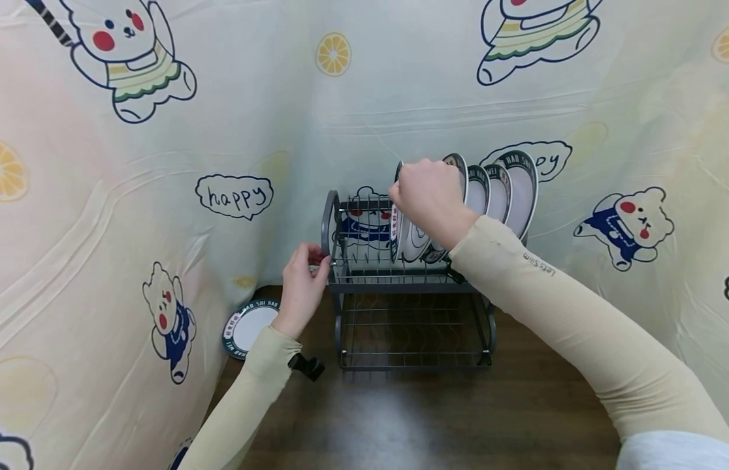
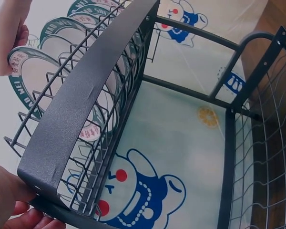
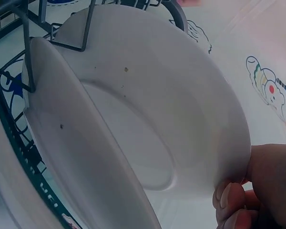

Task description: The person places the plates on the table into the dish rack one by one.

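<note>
A two-tier dark metal dish rack (image 1: 394,288) stands by the patterned cloth, with several plates upright in its upper tier. My right hand (image 1: 432,196) pinches the edge of the leftmost plate (image 3: 195,105) between thumb and fingers. This plate stands between the rack's wires, its pale underside filling much of the right wrist view. At the rack's left end, my left hand (image 1: 302,287) grips the frame, thumb above and fingers below the bar in the left wrist view. Other green-rimmed plates (image 1: 520,186) lean in a row to the right, partly behind my right hand and sleeve.
Another green-rimmed plate (image 1: 255,328) lies at the left, partly behind my left wrist. The rack's lower tier (image 1: 411,361) holds no plates. Printed cloth (image 1: 317,143) rises behind and along the sides. Dark wood-look surface (image 1: 435,418) spreads in front.
</note>
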{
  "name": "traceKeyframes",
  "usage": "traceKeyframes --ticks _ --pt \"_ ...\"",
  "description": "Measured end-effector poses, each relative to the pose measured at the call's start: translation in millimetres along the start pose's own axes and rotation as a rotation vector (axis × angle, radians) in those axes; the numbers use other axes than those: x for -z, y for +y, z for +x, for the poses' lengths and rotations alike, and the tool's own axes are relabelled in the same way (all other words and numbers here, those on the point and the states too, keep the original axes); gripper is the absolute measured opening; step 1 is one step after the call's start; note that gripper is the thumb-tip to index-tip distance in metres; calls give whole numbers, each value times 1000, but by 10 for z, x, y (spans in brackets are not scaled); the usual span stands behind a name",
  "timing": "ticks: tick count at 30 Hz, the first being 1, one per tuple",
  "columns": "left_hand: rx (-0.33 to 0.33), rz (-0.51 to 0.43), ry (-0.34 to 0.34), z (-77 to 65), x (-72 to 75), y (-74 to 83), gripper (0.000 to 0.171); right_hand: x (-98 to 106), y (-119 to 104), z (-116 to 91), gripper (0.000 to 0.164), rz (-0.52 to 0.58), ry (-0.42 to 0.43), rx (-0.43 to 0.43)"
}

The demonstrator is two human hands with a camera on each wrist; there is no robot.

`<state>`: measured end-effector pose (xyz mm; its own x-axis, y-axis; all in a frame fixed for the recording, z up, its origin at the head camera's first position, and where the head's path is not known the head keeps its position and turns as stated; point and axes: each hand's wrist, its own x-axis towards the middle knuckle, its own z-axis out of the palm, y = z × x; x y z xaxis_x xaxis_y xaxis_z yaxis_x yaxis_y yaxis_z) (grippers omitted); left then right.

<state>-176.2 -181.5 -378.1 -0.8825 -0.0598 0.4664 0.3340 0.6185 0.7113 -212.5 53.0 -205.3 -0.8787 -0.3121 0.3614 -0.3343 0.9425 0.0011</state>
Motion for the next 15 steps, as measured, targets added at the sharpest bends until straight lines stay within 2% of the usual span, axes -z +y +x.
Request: traceKeyframes --ticks 8,15 --pt "5 -1 2 3 -9 5 17 -68 9 -13 42 -9 -5 24" --pt "9 -5 4 1 -12 7 17 -99 29 -16 41 -10 -19 6"
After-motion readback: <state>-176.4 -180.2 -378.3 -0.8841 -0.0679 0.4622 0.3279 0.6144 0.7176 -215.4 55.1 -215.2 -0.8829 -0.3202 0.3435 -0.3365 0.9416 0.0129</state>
